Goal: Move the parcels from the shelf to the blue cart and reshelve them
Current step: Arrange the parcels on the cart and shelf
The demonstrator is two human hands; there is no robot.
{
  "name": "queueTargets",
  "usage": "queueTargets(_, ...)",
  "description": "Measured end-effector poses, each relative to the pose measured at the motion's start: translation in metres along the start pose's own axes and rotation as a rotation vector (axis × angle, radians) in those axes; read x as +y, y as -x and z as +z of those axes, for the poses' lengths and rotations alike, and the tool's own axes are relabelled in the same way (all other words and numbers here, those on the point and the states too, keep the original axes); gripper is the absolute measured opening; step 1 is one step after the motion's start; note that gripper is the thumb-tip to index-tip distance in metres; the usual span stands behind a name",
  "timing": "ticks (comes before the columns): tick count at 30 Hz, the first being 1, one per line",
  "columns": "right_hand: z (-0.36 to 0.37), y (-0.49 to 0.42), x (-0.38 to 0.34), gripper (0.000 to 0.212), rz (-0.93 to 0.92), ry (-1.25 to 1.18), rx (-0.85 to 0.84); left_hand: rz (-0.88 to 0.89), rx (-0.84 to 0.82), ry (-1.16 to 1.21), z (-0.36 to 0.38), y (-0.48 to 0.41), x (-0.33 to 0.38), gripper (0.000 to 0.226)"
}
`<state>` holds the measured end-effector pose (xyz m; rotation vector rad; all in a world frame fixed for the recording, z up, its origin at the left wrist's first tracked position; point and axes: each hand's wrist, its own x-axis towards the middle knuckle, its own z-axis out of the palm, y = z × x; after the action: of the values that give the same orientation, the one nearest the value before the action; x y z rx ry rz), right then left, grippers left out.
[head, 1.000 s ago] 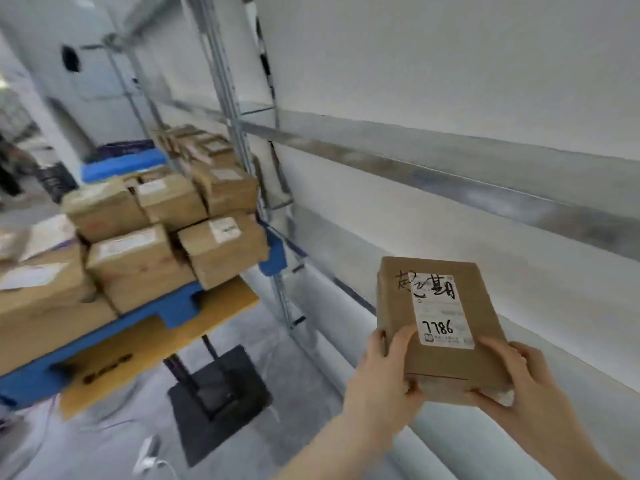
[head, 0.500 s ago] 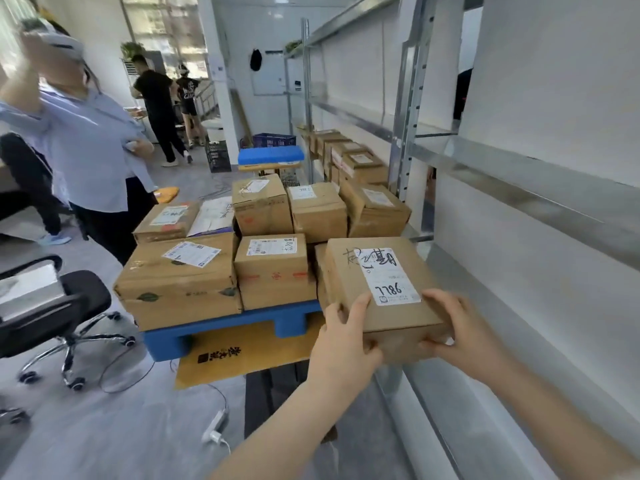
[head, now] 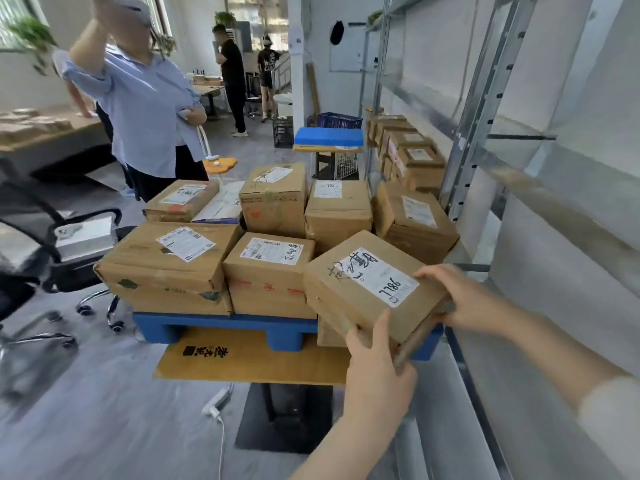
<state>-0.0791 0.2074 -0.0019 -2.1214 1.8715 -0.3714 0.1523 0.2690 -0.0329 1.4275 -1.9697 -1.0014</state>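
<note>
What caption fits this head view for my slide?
Left hand and right hand hold a cardboard parcel marked 7786 at the near right corner of the blue cart, beside the metal shelf.

A person in a light blue long-sleeved shirt (head: 149, 109) stands at the far left with one arm raised to the head. Near left, a black wheeled office chair (head: 74, 271) stands on the grey floor (head: 86, 410). A white power strip (head: 217, 401) lies on the floor near the middle. A small yellow stool (head: 220, 165) stands just right of the person. Farther back are two people in black (head: 232, 74), a blue plastic crate (head: 339, 120) and a black cap (head: 336, 32) hanging on the white wall. A green leafy plant (head: 33, 38) hangs at the far left.
</note>
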Motion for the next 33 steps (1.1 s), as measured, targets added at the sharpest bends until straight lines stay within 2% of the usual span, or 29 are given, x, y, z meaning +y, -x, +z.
queueTargets(4, -0.004, -0.024, 0.02, 0.081, -0.015, 0.046, 0.061, -0.04, -0.018, 0.082, 0.02, -0.014, 0.017, 0.079)
queueTargets(8, 0.004, -0.035, 0.019, 0.066, 0.029, 0.116, 0.271, -0.043, -0.017, 0.114, 0.029, -0.025, 0.026, 0.079)
queueTargets(10, 0.012, -0.036, 0.013, 0.054, 0.102, 0.041, 0.416, -0.023, -0.027, 0.134, 0.033, -0.029, 0.026, 0.079)
queueTargets(12, 0.02, -0.036, 0.006, 0.047, 0.177, -0.144, 0.487, 0.012, -0.026, 0.152, 0.037, -0.032, 0.025, 0.079)
queueTargets(17, 0.018, -0.051, -0.006, 0.039, 0.303, -0.597, 0.394, 0.114, -0.071, 0.098, 0.043, -0.038, 0.02, 0.073)
queueTargets(19, 0.017, -0.059, -0.006, 0.044, 0.327, -0.709, 0.337, 0.16, -0.102, 0.038, 0.04, -0.041, 0.015, 0.069)
queueTargets(22, 0.024, -0.065, -0.003, 0.058, 0.333, -0.699, 0.244, 0.22, -0.017, -0.06, 0.024, -0.044, -0.001, 0.061)
queueTargets(26, 0.027, -0.072, -0.002, 0.056, 0.321, -0.736, 0.269, 0.18, 0.327, -0.179, -0.017, -0.055, -0.032, 0.057)
queueTargets(28, 0.023, -0.074, -0.004, 0.055, 0.326, -0.706, 0.27, 0.126, 0.434, -0.239, -0.039, -0.065, -0.043, 0.061)
queueTargets(31, 0.018, -0.068, -0.014, 0.057, 0.309, -0.551, 0.31, 0.062, 0.396, -0.277, -0.062, -0.08, -0.052, 0.064)
queueTargets(33, 0.02, -0.055, -0.023, 0.062, 0.229, -0.426, 0.359, 0.09, 0.339, -0.25, -0.068, -0.085, -0.055, 0.062)
